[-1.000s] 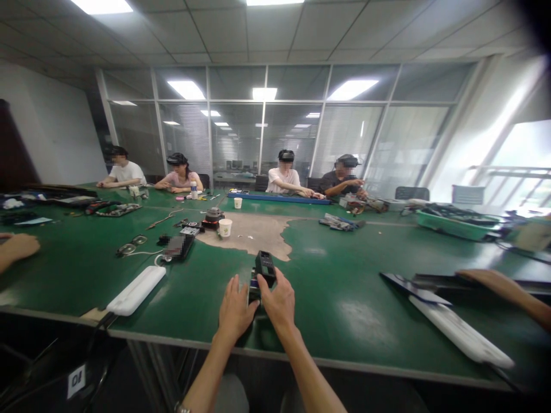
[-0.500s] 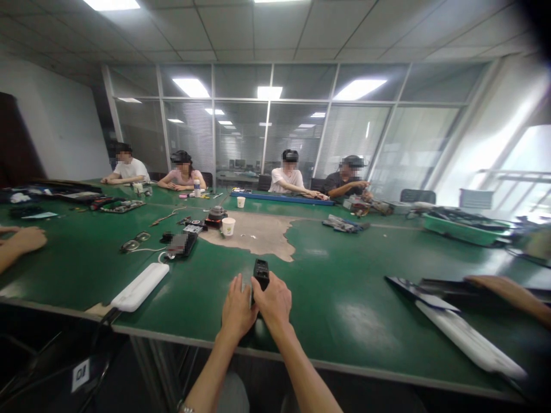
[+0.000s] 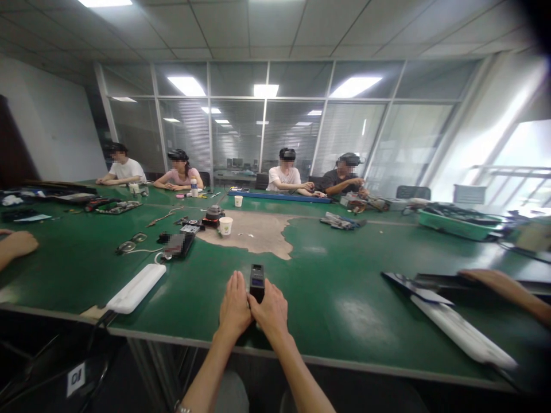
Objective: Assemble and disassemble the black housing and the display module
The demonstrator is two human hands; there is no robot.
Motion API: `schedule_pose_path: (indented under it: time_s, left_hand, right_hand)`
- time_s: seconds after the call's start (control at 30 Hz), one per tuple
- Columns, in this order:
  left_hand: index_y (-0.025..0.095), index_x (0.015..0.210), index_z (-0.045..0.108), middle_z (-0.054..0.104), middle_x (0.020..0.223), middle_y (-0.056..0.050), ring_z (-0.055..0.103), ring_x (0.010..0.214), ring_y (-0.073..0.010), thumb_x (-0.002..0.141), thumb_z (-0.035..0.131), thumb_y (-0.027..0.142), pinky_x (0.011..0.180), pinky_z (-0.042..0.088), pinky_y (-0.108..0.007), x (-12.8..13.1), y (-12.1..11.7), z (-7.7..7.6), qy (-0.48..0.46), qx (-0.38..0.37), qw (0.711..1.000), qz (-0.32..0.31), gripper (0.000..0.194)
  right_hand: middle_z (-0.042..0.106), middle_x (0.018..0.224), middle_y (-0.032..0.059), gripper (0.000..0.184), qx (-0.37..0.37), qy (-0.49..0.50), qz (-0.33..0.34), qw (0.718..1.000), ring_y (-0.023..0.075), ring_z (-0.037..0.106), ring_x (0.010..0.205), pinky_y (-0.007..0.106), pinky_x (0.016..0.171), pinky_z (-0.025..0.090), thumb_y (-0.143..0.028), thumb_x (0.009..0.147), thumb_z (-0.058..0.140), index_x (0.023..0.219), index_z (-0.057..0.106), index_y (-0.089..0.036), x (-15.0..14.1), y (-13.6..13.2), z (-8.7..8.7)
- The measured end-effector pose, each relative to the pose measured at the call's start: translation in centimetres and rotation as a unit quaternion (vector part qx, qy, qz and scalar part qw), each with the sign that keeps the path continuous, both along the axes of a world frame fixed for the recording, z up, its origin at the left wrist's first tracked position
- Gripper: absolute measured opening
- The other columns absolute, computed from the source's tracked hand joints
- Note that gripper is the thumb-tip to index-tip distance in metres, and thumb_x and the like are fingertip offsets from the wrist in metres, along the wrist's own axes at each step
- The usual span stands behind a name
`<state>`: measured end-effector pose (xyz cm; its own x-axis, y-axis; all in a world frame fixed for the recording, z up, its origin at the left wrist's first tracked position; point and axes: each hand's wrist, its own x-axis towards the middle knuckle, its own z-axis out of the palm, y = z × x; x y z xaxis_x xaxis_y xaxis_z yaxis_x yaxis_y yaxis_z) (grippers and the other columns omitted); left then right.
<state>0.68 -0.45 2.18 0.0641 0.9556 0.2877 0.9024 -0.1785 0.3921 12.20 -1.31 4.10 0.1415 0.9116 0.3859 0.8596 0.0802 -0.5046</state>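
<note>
My right hand [image 3: 271,307] is closed around a small black box-shaped device [image 3: 257,281] just above the table's near edge. The device stands on end or tilts away from me; a small dark display and some ports or buttons show on the face turned up to me. Close against it on the left is my left hand [image 3: 235,304], back of the hand up, fingers together and bent over something hidden beneath them. The thumbs nearly meet at the lower end of the device. Both hands are over the green table [image 3: 327,298].
A white power strip [image 3: 136,288] lies at left, near glasses [image 3: 131,244] and dark electronics [image 3: 183,244]. Paper cups [image 3: 226,226] stand ahead. At right are another white strip [image 3: 462,332], a black panel and a co-worker's hand [image 3: 482,279]. Several people sit across the table.
The black device has turned so its display face shows more. My left hand now covers the greyish thing that showed between my hands. The view has shifted slightly.
</note>
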Motion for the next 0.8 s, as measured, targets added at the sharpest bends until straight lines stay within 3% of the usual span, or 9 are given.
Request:
schedule_pose_path:
  time_s: [0.1,0.47,0.6,0.8]
  left_hand:
    - [0.004,0.15,0.017,0.017,0.158,-0.015,0.012,0.147,-0.0234,0.087,0.037,0.022,0.118,0.02,-0.038,0.0,0.1,-0.2,-0.003,0.005,1.0,-0.003,0.068]
    - [0.004,0.148,0.022,0.018,0.158,-0.017,0.013,0.147,-0.0234,0.091,0.032,0.026,0.117,0.021,-0.038,0.0,0.1,-0.5,-0.009,0.011,1.0,-0.001,0.062]
    - [0.0,0.147,0.022,0.019,0.157,-0.02,0.014,0.146,-0.0256,0.088,0.04,0.034,0.118,0.019,-0.038,0.0,-0.2,-0.1,0.002,0.006,1.0,-0.006,0.07]
    - [0.004,0.145,0.029,0.019,0.157,-0.019,0.014,0.146,-0.0296,0.081,0.052,0.055,0.116,0.021,-0.04,0.2,-0.2,0.2,-0.003,-0.02,1.0,0.003,0.085]
  right_hand:
    - [0.064,0.118,0.0152,0.058,0.016,0.012,-0.005,1.0,0.0303,0.054,0.118,0.037,0.092,0.041,-0.043,0.076,0.063,0.126,0.054,-0.015,-0.1,0.3,-0.1]
    - [0.069,0.101,0.0108,0.032,0.054,0.049,-0.004,0.997,0.0249,0.062,0.1,0.031,0.085,0.042,-0.039,0.081,0.058,0.106,0.062,-0.02,-0.4,0.0,0.3]
    - [0.069,0.097,0.0086,0.029,0.066,0.071,0.013,0.995,0.0236,0.062,0.098,0.03,0.085,0.042,-0.04,0.081,0.058,0.102,0.062,-0.02,-0.3,0.4,1.6]
    - [0.068,0.1,0.0063,0.034,0.116,0.089,0.03,0.989,0.0203,0.062,0.097,0.028,0.084,0.041,-0.039,0.084,0.055,0.112,0.06,-0.02,1.1,1.0,4.0]
